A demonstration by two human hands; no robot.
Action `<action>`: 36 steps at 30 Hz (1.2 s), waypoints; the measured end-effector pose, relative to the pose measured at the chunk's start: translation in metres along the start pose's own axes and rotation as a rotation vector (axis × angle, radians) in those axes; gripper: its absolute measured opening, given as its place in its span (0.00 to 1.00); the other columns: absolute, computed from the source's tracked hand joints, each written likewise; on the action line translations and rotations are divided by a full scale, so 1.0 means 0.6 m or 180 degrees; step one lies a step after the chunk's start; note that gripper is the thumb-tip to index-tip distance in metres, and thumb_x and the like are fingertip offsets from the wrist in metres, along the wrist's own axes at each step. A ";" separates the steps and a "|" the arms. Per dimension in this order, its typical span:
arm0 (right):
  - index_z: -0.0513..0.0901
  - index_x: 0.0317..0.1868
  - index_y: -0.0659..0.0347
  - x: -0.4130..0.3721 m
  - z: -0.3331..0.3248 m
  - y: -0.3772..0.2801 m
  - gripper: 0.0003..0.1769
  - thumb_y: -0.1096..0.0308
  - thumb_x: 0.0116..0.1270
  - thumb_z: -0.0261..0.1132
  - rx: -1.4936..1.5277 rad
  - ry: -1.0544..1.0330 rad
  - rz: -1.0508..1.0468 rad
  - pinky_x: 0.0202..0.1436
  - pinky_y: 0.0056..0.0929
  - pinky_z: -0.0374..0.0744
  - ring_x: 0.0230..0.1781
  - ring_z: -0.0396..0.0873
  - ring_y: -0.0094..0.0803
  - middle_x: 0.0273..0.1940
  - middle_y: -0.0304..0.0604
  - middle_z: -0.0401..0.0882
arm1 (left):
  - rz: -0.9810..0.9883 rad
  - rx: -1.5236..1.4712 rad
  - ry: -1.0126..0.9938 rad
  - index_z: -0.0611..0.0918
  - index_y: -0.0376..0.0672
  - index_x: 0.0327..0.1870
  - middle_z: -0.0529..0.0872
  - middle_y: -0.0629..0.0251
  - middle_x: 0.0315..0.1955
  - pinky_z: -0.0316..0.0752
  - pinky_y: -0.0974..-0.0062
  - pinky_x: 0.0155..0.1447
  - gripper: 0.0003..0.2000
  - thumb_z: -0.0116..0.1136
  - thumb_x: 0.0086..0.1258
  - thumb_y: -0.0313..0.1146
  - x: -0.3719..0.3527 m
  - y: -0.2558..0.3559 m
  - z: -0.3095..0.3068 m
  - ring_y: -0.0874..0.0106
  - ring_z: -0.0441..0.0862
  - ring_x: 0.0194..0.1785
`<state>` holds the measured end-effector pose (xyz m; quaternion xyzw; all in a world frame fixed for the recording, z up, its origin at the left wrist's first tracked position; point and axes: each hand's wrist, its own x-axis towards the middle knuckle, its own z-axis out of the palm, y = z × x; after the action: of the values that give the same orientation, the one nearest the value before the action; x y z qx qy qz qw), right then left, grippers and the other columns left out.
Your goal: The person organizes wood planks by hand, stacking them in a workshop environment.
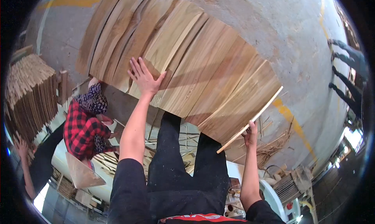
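Observation:
Wide wooden boards [211, 63] lie side by side in a row in front of me, some with wavy dark edges. My left hand [146, 78] rests on them palm down, fingers spread, holding nothing. At the right end of the row, my right hand [251, 134] is closed around a thin, pale wood strip [236, 136]. This strip runs slantwise along the edge of the last board [242, 108]. The fingertips of my right hand are partly hidden beneath the strip.
A person in a red checked shirt [84, 126] bends at the left, one hand at the boards' edge. Stacked wood [33, 95] stands far left, beside another person's arm [25, 169]. Offcuts [273, 146] litter the floor at right. More people [349, 63] stand far right.

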<state>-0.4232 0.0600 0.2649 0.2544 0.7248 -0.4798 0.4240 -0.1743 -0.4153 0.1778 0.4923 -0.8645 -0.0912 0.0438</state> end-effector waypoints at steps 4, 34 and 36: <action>0.54 0.83 0.44 0.014 -0.011 0.031 0.54 0.43 0.63 0.73 0.0045 0.0282 -0.0010 0.64 0.60 0.73 0.71 0.67 0.43 0.72 0.40 0.67 | 0.0018 -0.0354 -0.0037 0.44 0.36 0.84 0.39 0.41 0.84 0.32 0.34 0.82 0.63 0.66 0.61 0.69 -0.017 0.054 -0.020 0.43 0.35 0.86; 0.53 0.82 0.65 0.031 0.219 0.002 0.70 0.32 0.52 0.80 -0.1601 0.2298 -0.1026 0.82 0.56 0.55 0.82 0.51 0.62 0.78 0.69 0.54 | -0.0971 -0.2795 -0.0904 0.91 0.39 0.40 0.91 0.71 0.30 0.79 0.77 0.40 0.20 0.86 0.52 0.43 -0.030 0.283 -0.060 0.80 0.83 0.29; 0.46 0.85 0.52 0.048 0.243 0.004 0.82 0.26 0.39 0.82 -0.1739 0.2440 -0.0663 0.81 0.65 0.51 0.83 0.43 0.66 0.81 0.72 0.42 | -0.1253 -0.2363 -0.0862 0.90 0.38 0.47 0.92 0.63 0.34 0.82 0.72 0.43 0.28 0.86 0.51 0.49 -0.008 0.247 -0.037 0.73 0.87 0.36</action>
<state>-0.3822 -0.0730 0.2129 0.2183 0.9500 -0.1833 0.1273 -0.2934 -0.3400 0.2295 0.5821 -0.6609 -0.4659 0.0858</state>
